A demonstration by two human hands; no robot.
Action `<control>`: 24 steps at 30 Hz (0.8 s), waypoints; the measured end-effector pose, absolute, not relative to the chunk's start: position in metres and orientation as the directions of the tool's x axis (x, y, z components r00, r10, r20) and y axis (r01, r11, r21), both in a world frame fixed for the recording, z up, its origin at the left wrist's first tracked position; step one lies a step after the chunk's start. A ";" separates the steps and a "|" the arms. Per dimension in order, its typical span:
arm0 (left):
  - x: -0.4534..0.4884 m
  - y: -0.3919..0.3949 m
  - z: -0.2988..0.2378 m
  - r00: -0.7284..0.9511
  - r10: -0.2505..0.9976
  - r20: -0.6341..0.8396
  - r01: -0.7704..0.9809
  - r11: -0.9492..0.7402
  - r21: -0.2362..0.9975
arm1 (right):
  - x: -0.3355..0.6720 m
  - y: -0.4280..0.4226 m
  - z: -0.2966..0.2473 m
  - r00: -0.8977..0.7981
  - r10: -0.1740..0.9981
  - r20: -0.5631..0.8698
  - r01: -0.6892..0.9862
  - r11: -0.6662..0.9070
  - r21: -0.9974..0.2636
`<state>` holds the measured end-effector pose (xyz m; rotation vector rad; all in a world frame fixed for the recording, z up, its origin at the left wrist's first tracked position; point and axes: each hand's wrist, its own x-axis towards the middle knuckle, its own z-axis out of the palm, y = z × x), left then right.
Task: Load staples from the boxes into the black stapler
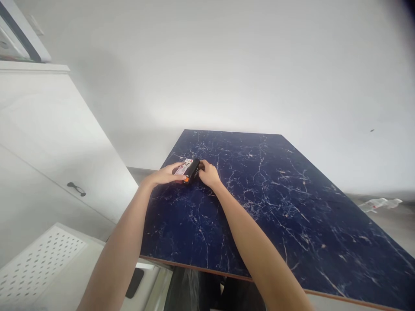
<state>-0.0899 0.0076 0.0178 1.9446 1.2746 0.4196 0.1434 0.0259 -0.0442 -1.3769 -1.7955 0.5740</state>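
Both my arms reach out over a dark blue marbled tabletop (275, 203). My left hand (167, 174) lies over a small white and red box (186, 166), fingers curled on it. Against the box's right side sits a small black object with an orange end (192, 171). My right hand (209, 174) is closed around the right end of that black object. The hands are almost touching, near the table's far left corner. What the black object is I cannot make out.
A white cabinet (48, 151) with a dark handle (76, 188) stands at the left. A white perforated surface (39, 263) lies low at the left. A plain white wall is behind. A clear plastic bottle (379, 204) lies on the floor at the right.
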 end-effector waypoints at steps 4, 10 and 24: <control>-0.090 0.011 0.014 0.417 0.897 -0.143 0.595 -0.151 0.789 | 0.144 0.023 -0.043 -0.123 0.921 0.370 0.612 0.364 -0.702; -0.088 0.010 0.015 0.418 0.906 -0.071 0.562 -0.197 0.803 | 0.142 0.021 -0.038 -0.131 0.936 0.326 0.648 0.329 -0.687; -0.094 0.012 0.012 0.349 0.925 -0.148 0.496 -0.049 0.867 | 0.154 0.027 -0.043 0.275 0.928 0.253 0.398 0.129 -0.908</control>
